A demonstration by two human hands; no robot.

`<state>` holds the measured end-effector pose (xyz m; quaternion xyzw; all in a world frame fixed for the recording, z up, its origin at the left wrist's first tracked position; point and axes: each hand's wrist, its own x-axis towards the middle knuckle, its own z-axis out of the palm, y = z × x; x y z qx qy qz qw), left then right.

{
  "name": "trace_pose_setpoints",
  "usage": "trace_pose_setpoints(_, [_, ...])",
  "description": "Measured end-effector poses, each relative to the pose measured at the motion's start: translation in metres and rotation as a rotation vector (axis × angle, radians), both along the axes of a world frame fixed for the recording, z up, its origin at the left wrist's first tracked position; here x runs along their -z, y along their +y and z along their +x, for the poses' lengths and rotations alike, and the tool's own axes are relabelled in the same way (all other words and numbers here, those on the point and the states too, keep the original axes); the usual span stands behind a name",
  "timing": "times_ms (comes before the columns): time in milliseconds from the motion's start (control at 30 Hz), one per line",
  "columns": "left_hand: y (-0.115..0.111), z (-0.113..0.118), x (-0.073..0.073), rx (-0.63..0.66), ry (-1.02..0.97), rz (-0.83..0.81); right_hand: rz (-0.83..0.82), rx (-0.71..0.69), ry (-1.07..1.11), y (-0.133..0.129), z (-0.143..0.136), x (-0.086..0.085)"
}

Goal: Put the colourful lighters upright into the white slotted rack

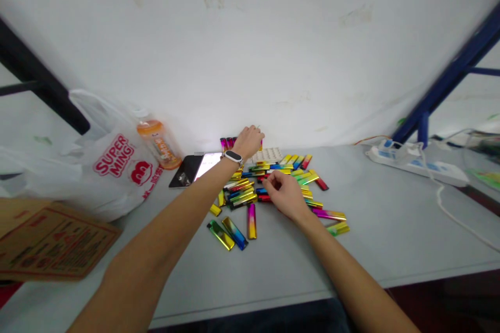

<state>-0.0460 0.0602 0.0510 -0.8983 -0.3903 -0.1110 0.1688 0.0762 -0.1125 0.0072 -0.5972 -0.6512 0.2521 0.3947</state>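
Observation:
Many shiny lighters in several colours lie in a loose pile on the grey table. My left hand, with a banded watch on its wrist, reaches past the pile near the wall, beside a row of upright pink lighters; its fingers are bent and what they hold is too small to name. A pale tray with a grid of holes lies just right of that hand. Over the right part of the pile, my right hand has its thumb and fingertips together. A pink and yellow lighter lies in front.
On the left are a white plastic bag, an orange bottle, a cardboard box and a dark tablet beside a lit phone. A white power strip with cables lies at the right.

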Motion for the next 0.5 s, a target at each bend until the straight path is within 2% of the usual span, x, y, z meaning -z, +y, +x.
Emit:
trace_pose_setpoints(133, [-0.016, -0.008, 0.002, 0.016, -0.117, 0.038, -0.059, -0.032, -0.321, -0.015, -0.009, -0.006])
trace_pose_setpoints(333, [-0.06, -0.046, 0.004, 0.006, -0.534, -0.003, -0.07, -0.132, -0.605, -0.027, -0.027, -0.011])
trace_pose_setpoints(433, [-0.087, -0.072, 0.014, -0.037, -0.766, -0.024, -0.087, -0.15, -0.684, -0.027, -0.034, -0.013])
trace_pose_setpoints(500, [-0.103, -0.087, 0.026, -0.078, -0.841, -0.033, -0.113, -0.141, -0.698, -0.026, -0.038, -0.014])
